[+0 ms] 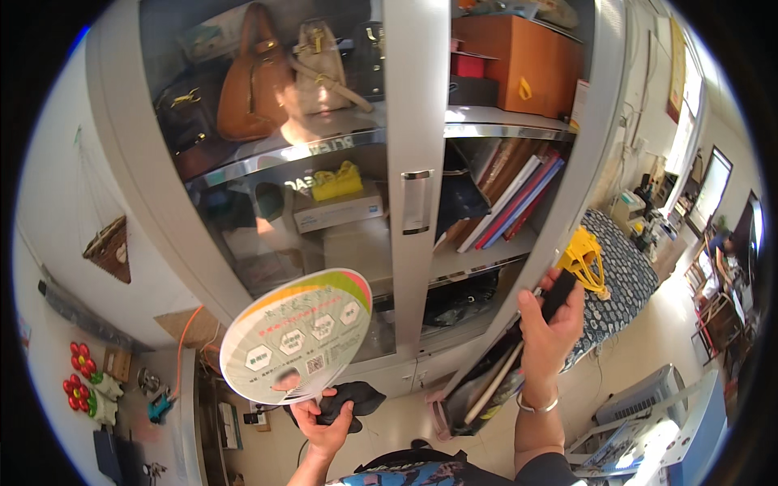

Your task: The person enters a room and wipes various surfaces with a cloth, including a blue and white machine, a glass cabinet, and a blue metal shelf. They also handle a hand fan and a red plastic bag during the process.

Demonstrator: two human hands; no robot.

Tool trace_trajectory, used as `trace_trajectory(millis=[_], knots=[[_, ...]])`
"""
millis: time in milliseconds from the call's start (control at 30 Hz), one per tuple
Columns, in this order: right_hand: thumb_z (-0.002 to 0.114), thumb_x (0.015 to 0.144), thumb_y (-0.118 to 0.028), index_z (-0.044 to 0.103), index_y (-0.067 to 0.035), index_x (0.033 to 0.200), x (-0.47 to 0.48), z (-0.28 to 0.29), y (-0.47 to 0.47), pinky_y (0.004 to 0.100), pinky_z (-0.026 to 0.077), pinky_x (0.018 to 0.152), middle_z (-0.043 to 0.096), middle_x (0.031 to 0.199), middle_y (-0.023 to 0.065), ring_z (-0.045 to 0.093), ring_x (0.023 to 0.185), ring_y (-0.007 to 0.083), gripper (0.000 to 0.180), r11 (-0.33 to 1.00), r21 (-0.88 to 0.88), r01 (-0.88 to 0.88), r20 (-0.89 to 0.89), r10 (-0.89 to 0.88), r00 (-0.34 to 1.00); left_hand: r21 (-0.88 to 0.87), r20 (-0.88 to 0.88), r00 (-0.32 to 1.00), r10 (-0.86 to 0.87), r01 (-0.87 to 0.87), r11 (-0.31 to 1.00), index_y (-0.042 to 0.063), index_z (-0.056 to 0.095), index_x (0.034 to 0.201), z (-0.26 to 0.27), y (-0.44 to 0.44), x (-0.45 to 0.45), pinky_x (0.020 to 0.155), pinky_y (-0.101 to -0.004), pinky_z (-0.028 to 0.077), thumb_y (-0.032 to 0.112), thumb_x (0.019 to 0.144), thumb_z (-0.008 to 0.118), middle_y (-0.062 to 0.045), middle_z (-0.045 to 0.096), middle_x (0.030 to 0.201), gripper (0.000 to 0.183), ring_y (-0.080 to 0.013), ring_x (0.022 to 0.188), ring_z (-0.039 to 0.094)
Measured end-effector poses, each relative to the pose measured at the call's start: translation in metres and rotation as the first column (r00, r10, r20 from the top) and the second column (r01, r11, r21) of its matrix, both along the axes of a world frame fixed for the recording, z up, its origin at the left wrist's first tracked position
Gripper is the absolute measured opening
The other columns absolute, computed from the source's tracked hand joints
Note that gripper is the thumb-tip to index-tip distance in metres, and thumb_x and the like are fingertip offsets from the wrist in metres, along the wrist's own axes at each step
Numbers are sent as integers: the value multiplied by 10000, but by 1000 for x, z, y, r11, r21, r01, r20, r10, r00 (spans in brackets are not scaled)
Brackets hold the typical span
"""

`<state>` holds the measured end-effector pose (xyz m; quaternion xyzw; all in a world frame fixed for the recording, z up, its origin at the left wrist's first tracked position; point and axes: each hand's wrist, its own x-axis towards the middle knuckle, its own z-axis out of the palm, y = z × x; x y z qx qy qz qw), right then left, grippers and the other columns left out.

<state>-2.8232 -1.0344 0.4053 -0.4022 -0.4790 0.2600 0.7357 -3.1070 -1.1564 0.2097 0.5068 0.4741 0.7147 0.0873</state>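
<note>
In my left hand [325,425] is the handle of a round plastic hand fan [298,334], its printed face turned up. A crumpled black item [352,404], perhaps cloth, is held in the same hand. My right hand [550,331] grips a dark strap-like object [558,296] at the right edge of a grey glass-fronted cabinet [408,91]. What it belongs to is unclear. Just beyond those fingers lies a yellow bag [586,258]. Behind the glass are a brown leather handbag [255,91], a beige bag [319,67] and leaning books and folders [507,200].
A patterned bed cover [626,279] spreads at the right. Low on that side are a grey appliance [644,395] and a blue-white panel [687,419]. An open bag [480,401] with a pale stick stands by the cabinet's base. A desk [176,437] flanks the left. Far right, a person [717,255] sits.
</note>
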Motion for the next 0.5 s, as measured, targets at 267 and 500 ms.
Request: trace_trajectory(millis=[267,500], knots=[[783,782,85,476,-3,1301,84,-23,-53,259,480,887,569,1163,66,580,1023,147,610,961,128,243,-22,-242,970,-325,-290,924,-248,148,934,46,607,1169,3,36,30,785,-354,559,63,760,789,-94,717,1008,447,-293,861,715],[743,903,-62,490,55,1310,134,-33,-77,308,494,916,601,1176,113,601,1046,191,493,789,145,597,96,-611,785,-682,-668,391,-633,20,731,36,619,1139,55,89,74,754,-484,573,79,801,624,-181,540,1394,341,-418,901,683]])
